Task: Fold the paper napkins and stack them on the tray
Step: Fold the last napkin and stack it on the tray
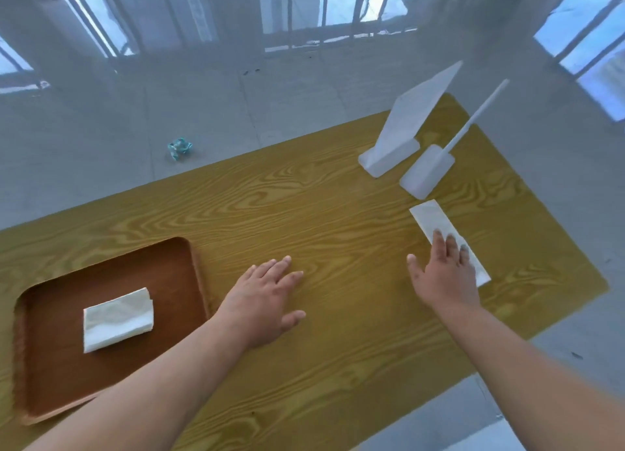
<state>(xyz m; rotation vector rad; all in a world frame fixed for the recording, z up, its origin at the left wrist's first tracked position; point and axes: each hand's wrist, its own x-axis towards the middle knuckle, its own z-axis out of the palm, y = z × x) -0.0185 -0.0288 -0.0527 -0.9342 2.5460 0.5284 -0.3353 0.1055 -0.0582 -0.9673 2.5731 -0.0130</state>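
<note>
A brown tray lies on the left of the wooden table, with one folded white napkin in its middle. At the right, a long narrow white napkin lies flat on the table. My right hand rests on that napkin's near half, fingers spread and flat, not gripping. My left hand lies flat on the bare table between the tray and the napkin, fingers apart, holding nothing.
Two white stands sit at the back right: a wide angled one and a smaller base with a thin rod. The table's right edge runs close behind the napkin. A crumpled teal scrap lies on the grey floor.
</note>
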